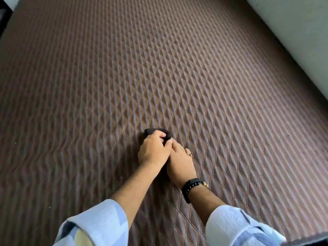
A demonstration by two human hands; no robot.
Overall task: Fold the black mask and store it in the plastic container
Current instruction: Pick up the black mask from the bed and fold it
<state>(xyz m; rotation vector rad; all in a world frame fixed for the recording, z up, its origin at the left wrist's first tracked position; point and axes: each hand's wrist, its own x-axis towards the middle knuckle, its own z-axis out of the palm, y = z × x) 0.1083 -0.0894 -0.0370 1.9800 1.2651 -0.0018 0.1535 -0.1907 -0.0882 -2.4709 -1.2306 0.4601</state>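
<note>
The black mask [153, 131] is a small bunched dark bundle on the brown quilted surface [106, 86], mostly hidden under my fingers. My left hand [153, 151] lies on top of it with fingers curled around the fabric. My right hand [179, 162] sits just beside and partly under the left, its fingertips pinching the mask's near edge. A ring is on one right finger and a black beaded bracelet [190, 186] circles the right wrist. No plastic container is in view.
The quilted diamond-pattern surface stretches far ahead and to both sides. A pale wall [292, 32] borders it along the right. A dark edge [3, 20] shows at the far left corner. Light blue sleeves cover both forearms at the bottom.
</note>
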